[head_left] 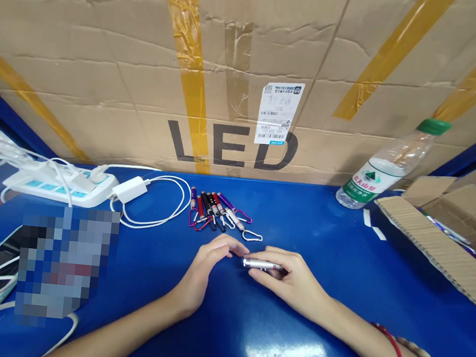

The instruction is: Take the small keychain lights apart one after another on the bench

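My right hand (291, 279) lies on the blue table (301, 224) with its fingers wrapped round a small silver pen-shaped torch (260, 265), held level and pointing left. My left hand (208, 268) rests just left of it, fingers curled, fingertips touching the torch's tip. Just behind my hands lies a row of several small keychain torches (218, 210) in purple, red, black and silver, each with a carabiner clip.
A large cardboard box marked LED (240, 72) walls off the back. A white power strip (58, 186) and charger with cable (131, 189) lie at the left. A water bottle (384, 170) leans at the back right beside an open carton (447, 232).
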